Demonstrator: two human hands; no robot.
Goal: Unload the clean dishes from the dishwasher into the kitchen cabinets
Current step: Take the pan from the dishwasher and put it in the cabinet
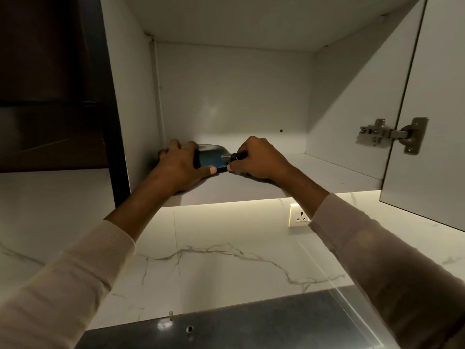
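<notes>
Both hands reach up into an open wall cabinet, close together. The left hand is curled over the near side of a blue pan, thumb along its lower edge. The right hand is clamped around the pan's black handle, which points right. The pan sits low at the back left of the white shelf, near the cabinet's left wall; whether it touches the shelf cannot be told. Pale sleeves cover both forearms. The cabinet door stands open on the right, on a metal hinge. Below are a marble wall with a socket and a dark desk.
</notes>
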